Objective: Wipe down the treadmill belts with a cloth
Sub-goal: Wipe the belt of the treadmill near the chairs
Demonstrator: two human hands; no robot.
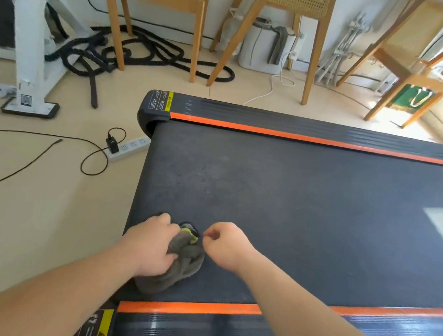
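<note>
Looking down from head height, what lies under the hands?

— A dark grey treadmill belt point(291, 214), running away to the right, with an orange stripe point(189, 307) along its near edge. A bunched grey-green cloth point(184, 263) sits on the belt at its near left corner, close to that stripe.

— And who has hold of the cloth?

— The left hand point(152, 245) does. Its fingers are curled over the bundle and grip it against the belt, probably to keep the wad together so it rubs rather than slides. The right hand point(224, 245) is just beside the cloth, its fingers curled in and its thumb and forefinger pinched together at the cloth's yellow-green trim. Whether any fabric is caught between them cannot be told (it may be gathering a loose edge).

— How much is done?

— Hard to judge. Faint smudges show further up the belt, so most of it likely remains.

— Anything nearby?

— On the pale floor to the left, a white power strip point(131, 146) with a black plug, and beyond it a coiled black rope point(145, 51) under wooden chairs.
</note>
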